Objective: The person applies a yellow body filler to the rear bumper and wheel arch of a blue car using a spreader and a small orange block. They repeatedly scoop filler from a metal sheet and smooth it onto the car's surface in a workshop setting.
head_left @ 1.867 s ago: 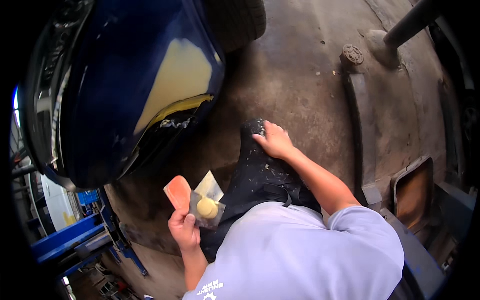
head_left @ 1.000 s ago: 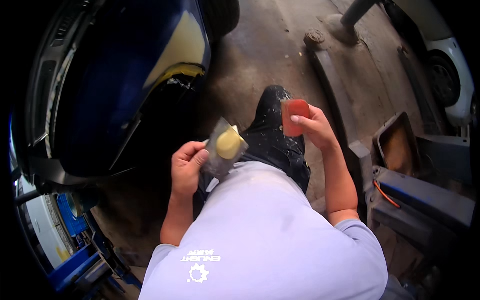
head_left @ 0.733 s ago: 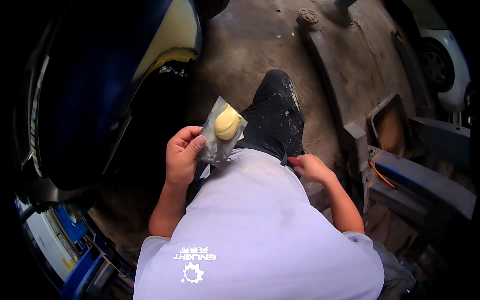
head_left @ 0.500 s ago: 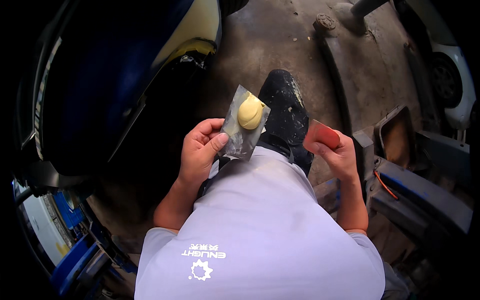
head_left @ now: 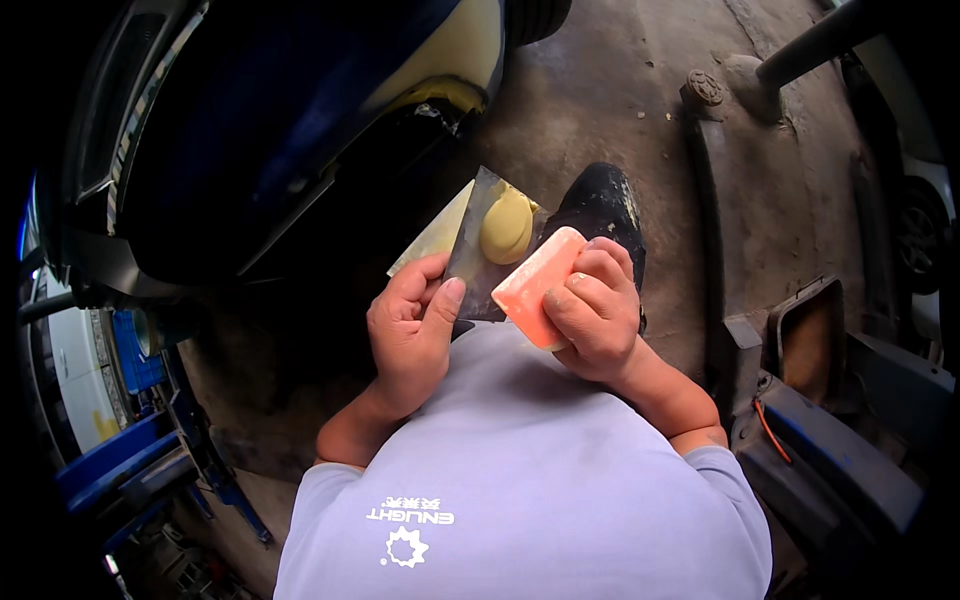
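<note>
My left hand pinches a thin grey putty board between thumb and fingers. On the board sits a smooth mound of yellow body filler. A paler, yellow-smeared sheet sticks out behind the board's left side; I cannot tell whether it is a separate piece. My right hand is closed round an orange-red flat spreader, held tilted just in front of the board's lower right part, below the filler. Whether the spreader touches the board cannot be made out.
A dark blue car body with a cream-yellow patch rises at the left. My dark shoe stands beyond the board. Grey metal beams lie at the right, near an open tray-like part. Blue metal framework stands at lower left.
My right hand has brought the spreader leftward, close to the board, its broad face now showing. The paler sheet behind the board has come into sight. The whole view has shifted somewhat.
</note>
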A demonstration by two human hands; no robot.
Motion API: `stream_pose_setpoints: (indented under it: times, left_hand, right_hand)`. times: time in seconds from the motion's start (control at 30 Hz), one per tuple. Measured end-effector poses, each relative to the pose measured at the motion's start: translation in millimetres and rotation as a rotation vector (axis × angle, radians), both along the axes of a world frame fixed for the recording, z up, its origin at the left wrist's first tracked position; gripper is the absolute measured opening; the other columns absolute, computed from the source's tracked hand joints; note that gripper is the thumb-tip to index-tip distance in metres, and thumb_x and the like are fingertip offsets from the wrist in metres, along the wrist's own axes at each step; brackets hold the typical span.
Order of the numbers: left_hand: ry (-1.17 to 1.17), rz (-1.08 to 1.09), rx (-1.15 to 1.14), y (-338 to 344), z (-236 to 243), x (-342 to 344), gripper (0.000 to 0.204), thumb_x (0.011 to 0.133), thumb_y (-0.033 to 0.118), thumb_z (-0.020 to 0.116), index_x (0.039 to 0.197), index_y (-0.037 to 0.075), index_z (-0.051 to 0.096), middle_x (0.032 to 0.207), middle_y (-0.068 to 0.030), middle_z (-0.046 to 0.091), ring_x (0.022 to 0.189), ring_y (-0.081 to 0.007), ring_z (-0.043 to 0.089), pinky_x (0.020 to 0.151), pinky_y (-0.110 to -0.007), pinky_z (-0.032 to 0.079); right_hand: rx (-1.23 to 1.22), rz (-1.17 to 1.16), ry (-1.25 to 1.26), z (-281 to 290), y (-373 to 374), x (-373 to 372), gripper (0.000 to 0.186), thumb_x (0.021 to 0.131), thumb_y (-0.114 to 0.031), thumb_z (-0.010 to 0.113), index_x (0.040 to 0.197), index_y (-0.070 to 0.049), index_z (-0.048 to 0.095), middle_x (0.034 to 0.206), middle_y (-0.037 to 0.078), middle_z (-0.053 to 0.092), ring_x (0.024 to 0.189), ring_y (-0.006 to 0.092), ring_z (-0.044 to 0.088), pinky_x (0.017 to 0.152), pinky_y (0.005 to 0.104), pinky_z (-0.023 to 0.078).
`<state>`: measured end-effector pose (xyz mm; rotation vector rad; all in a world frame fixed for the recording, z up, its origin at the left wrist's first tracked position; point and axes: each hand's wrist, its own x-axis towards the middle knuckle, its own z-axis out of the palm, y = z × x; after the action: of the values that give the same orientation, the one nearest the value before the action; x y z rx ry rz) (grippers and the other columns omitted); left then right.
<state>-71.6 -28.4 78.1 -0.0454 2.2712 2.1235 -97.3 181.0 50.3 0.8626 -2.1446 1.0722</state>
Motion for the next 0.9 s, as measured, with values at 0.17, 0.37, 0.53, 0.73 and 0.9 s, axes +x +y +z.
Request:
stream_pose_setpoints:
  times: [0.17, 0.37, 0.53, 0.73, 0.9]
  left_hand:
    - [0.041, 0.018, -0.012, 6.8, -0.9, 3.4, 0.026, 0.1, 0.004, 0.06, 0.122, -0.008, 0.06, 0.086, -0.0029, 0.07, 0.074, -0.0012, 0.055, 0.068, -0.017, 0.044]
    - [0.084, 0.019, -0.026, 11.0, 0.1, 4.5, 0.026, 0.099, 0.004, 0.061, 0.123, -0.008, 0.059, 0.085, -0.0025, 0.069, 0.073, -0.0009, 0.054, 0.067, -0.017, 0.043]
    - [0.075, 0.018, -0.024, 11.2, 2.4, 5.4, 0.026, 0.1, 0.003, 0.06, 0.123, -0.009, 0.059, 0.086, -0.0032, 0.07, 0.074, -0.0007, 0.054, 0.068, -0.016, 0.043]
    - [0.073, 0.008, 0.011, 11.6, 5.0, 7.5, 0.027, 0.1, 0.003, 0.06, 0.123, -0.009, 0.059, 0.088, -0.0048, 0.071, 0.077, -0.0019, 0.057, 0.071, -0.018, 0.046]
    - [0.052, 0.02, 0.027, 10.1, 5.3, 11.0, 0.026, 0.099, 0.003, 0.06, 0.122, -0.009, 0.06, 0.088, -0.0043, 0.071, 0.078, -0.0019, 0.057, 0.071, -0.018, 0.046]
  right_hand:
    - [-0.081, 0.072, 0.008, -6.4, 12.5, -0.4, 0.03, 0.063, -0.008, 0.084, 0.073, -0.005, 0.055, 0.071, 0.002, 0.049, 0.071, 0.0228, 0.049, 0.079, 0.0426, 0.047]
    - [-0.424, 0.285, -0.184, -17.4, 24.3, 7.1, 0.024, 0.079, -0.007, 0.08, 0.079, -0.001, 0.057, 0.075, 0.008, 0.055, 0.077, 0.0253, 0.053, 0.09, 0.048, 0.048]
    - [-0.923, 0.273, -0.552, -17.1, 19.0, 21.5, 0.014, 0.091, 0.011, 0.063, 0.104, 0.006, 0.067, 0.096, 0.011, 0.069, 0.086, 0.0202, 0.064, 0.077, 0.0307, 0.052]
    - [-0.881, 0.366, -0.74, -28.6, 33.2, 25.5, 0.023, 0.098, -0.004, 0.062, 0.121, 0.002, 0.065, 0.113, 0.013, 0.071, 0.107, 0.0239, 0.068, 0.097, 0.0412, 0.053]
    - [-0.197, 0.151, -0.308, -6.6, 28.4, 7.6, 0.021, 0.075, 0.0, 0.075, 0.095, 0.001, 0.067, 0.084, 0.008, 0.067, 0.082, 0.0249, 0.063, 0.086, 0.043, 0.052]
